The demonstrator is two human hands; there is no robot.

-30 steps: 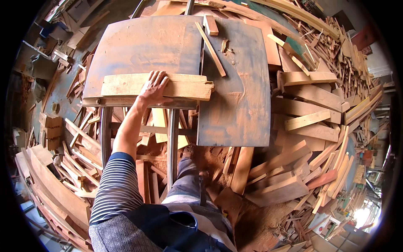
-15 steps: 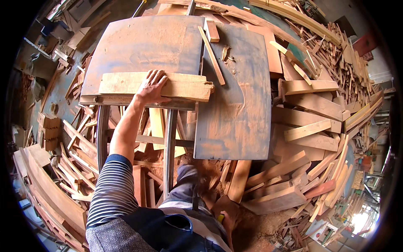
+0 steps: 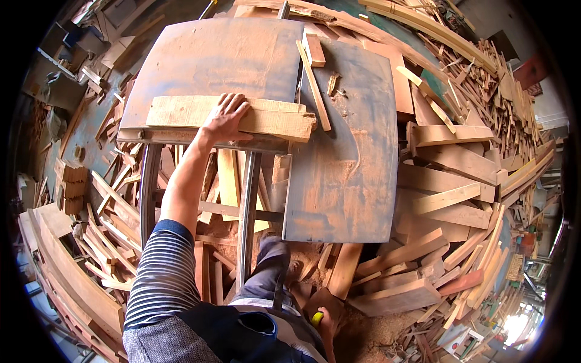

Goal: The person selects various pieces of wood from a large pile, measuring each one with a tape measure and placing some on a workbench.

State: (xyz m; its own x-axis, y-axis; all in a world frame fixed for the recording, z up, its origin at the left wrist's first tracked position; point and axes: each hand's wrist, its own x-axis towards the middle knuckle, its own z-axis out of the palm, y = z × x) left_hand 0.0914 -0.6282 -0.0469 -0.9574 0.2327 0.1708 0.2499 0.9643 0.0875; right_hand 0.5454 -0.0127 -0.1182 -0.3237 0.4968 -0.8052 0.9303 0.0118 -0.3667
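A thick pale wooden board (image 3: 272,124) with a rough right end lies across the near edge of a sliding metal saw table (image 3: 224,54). My left hand (image 3: 227,118) grips it from above, fingers over the top and thumb at the near side. Down beside my body, my right hand (image 3: 327,327) is closed around a small yellow object (image 3: 317,319), mostly hidden, whose kind I cannot make out. To the right of the board is the fixed saw table (image 3: 345,181), dusted with sawdust. A thin strip of wood (image 3: 313,88) and a short reddish block (image 3: 314,49) rest on it.
Rough timber offcuts (image 3: 454,157) are piled along the right side. More strips (image 3: 115,242) and long planks (image 3: 78,272) lie at the left. Under the sliding table runs a metal rail (image 3: 248,212). Sawdust (image 3: 375,333) covers the floor near my feet.
The view has shifted a little, so the tables sit slightly further right. My left hand stays on the board. My right hand and the yellow object now show more clearly.
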